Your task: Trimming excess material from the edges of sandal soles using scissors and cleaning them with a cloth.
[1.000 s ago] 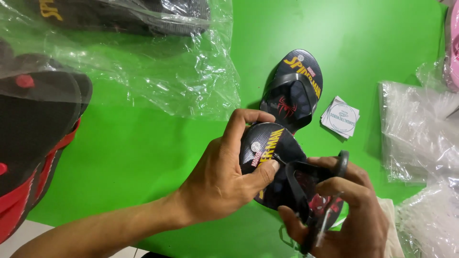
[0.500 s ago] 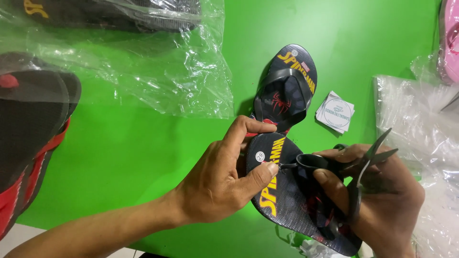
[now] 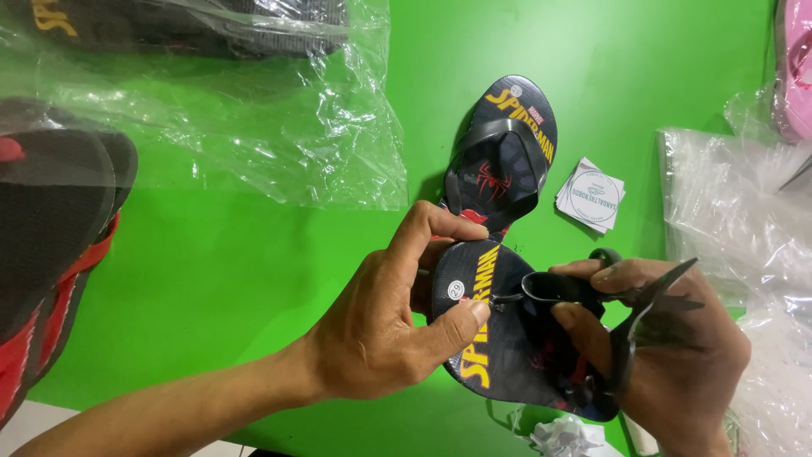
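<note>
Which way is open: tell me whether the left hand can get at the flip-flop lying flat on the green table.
Probably yes. The left hand sits just below that flip-flop, with only bare green table between them. But its fingers now pinch the held flip-flop, so it would have to let go first.

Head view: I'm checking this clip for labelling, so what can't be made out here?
- Flip-flop: its lower end is covered by the right hand, its edge by the left hand.
- Scissors: the handles are hidden in the right hand's fingers.
- Pink item: cut off by the right edge.
- Red and black soles: cut off by the left edge.
- Dark footwear under the plastic bag: blurred by glare.
</note>
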